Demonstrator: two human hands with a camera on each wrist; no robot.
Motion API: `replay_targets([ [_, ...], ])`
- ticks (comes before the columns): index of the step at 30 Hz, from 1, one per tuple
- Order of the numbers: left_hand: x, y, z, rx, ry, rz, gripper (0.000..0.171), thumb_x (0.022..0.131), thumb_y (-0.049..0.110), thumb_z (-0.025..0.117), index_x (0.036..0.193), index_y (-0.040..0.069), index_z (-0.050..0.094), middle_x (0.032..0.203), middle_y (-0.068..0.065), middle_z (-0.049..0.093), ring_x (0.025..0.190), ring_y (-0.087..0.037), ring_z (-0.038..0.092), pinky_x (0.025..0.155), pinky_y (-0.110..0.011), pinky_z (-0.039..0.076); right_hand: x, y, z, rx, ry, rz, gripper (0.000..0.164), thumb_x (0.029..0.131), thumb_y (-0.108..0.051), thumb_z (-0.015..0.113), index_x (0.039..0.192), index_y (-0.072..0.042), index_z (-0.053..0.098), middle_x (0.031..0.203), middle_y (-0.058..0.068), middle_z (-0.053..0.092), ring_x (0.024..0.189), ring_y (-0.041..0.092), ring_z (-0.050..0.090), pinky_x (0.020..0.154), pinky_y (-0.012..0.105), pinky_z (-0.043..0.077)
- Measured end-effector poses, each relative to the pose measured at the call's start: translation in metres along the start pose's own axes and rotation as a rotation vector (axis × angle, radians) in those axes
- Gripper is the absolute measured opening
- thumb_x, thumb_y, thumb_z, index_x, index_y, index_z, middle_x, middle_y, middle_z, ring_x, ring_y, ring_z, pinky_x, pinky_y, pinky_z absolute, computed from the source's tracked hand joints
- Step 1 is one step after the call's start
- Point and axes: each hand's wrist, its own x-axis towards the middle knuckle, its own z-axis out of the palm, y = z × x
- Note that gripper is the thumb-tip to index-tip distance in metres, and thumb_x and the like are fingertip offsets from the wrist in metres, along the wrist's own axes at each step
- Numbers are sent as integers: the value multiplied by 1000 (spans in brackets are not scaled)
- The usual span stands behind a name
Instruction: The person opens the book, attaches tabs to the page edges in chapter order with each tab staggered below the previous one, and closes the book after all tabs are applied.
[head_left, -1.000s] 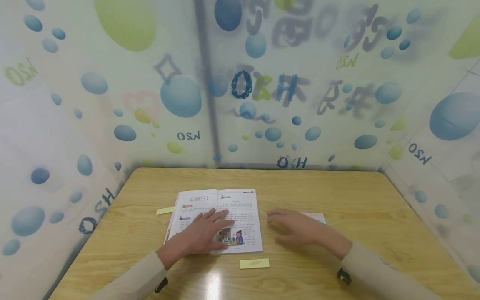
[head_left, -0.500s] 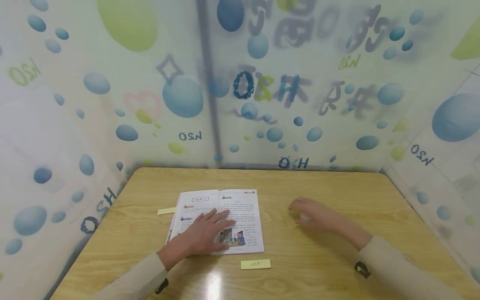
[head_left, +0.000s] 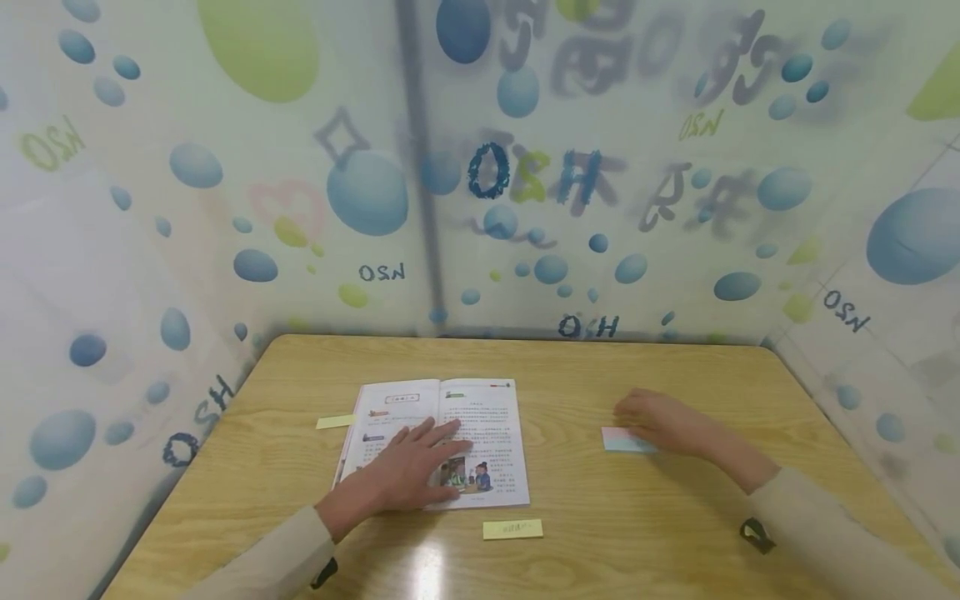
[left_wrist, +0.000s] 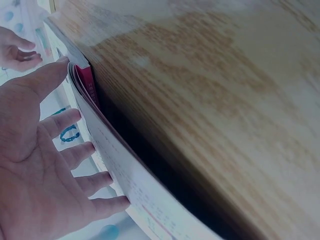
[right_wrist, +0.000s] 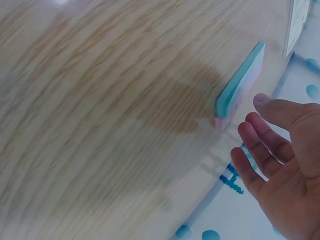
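An open book [head_left: 480, 417] with printed text and a coloured picture lies on the table. My left hand [head_left: 412, 467] rests on it with fingers spread, pressing the pages near the middle; in the left wrist view the fingertips of the left hand [left_wrist: 45, 165] touch the page. To the right of the book, my right hand [head_left: 663, 421] hovers over a pink and blue pad of sticky notes [head_left: 626, 440]. The right wrist view shows the right hand [right_wrist: 285, 155] apart from the pad, fingers loosely bent and holding nothing.
A yellow paper strip with handwriting [head_left: 512, 529] lies in front of the book. Another yellow strip [head_left: 334, 422] sits at the book's left edge. Behind the wooden table [head_left: 600, 367] stands a wall covering [head_left: 480, 250] printed with blue and green spots.
My right hand has moved rightward, away from the book, and the pad beneath it shows more. The left hand stays on the page.
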Motion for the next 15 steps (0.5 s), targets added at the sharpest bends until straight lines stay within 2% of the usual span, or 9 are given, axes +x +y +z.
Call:
replay_targets([
  [10, 0, -1, 1, 1, -1, 0, 65, 95, 47, 70, 151, 20, 50, 163, -10, 31, 146, -47, 24, 112, -68, 23, -9, 12, -1, 3, -6, 22, 18, 92, 4, 71, 109, -2, 72, 101, 3, 65, 92, 21, 64, 78, 41, 56],
  [15, -1, -1, 1, -2, 2, 5, 65, 95, 45, 70, 151, 20, 50, 163, -10, 30, 146, -47, 24, 111, -69, 23, -8, 14, 1, 13, -9, -1, 16, 93, 4, 70, 105, -5, 74, 100, 0, 67, 91, 19, 64, 78, 40, 56],
])
